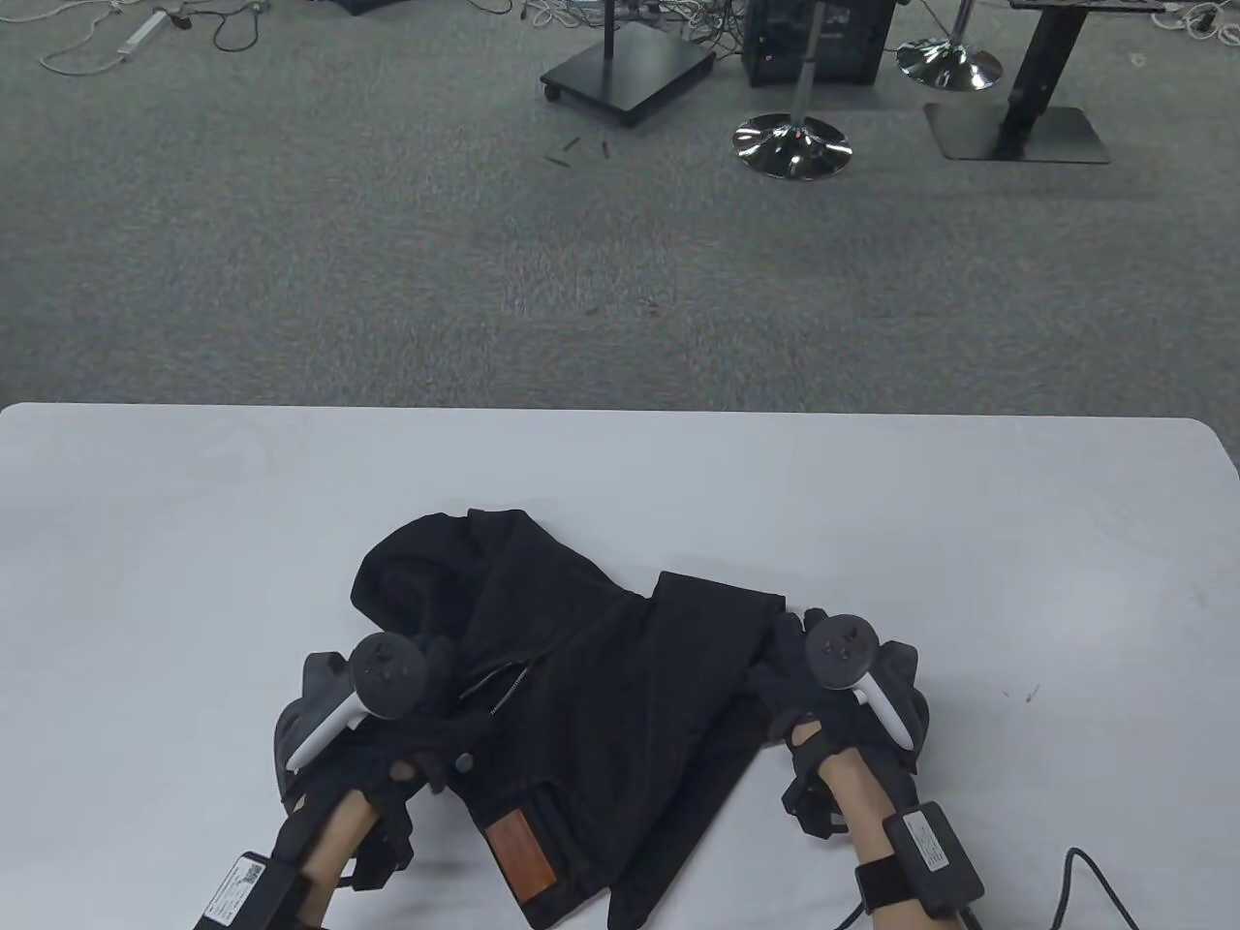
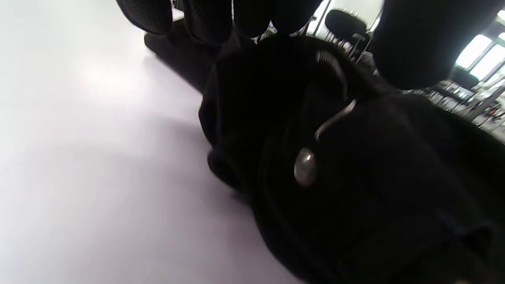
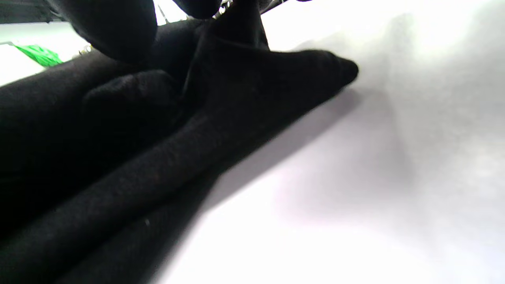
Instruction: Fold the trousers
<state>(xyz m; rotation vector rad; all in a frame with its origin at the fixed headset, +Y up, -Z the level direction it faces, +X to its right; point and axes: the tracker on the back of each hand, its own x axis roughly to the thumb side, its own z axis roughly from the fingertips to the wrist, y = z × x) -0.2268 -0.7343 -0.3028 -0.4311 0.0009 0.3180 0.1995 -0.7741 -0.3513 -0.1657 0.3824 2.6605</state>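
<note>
Black trousers (image 1: pixel 581 697) lie crumpled on the white table (image 1: pixel 969 542), with the waistband and its brown leather patch (image 1: pixel 520 852) toward the near edge. My left hand (image 1: pixel 436 717) grips the waist by the open zipper (image 1: pixel 504 683). In the left wrist view the fingers and thumb (image 2: pixel 315 35) close around the fabric above a metal button (image 2: pixel 304 171). My right hand (image 1: pixel 790 649) holds the right edge of a folded trouser leg. In the right wrist view the hand (image 3: pixel 189 19) pinches a raised ridge of the black cloth (image 3: pixel 158 157).
A black cable (image 1: pixel 1085 882) runs across the table's near right corner. Beyond the table's far edge is grey carpet with stool bases (image 1: pixel 791 145) and a stand (image 1: pixel 628 73).
</note>
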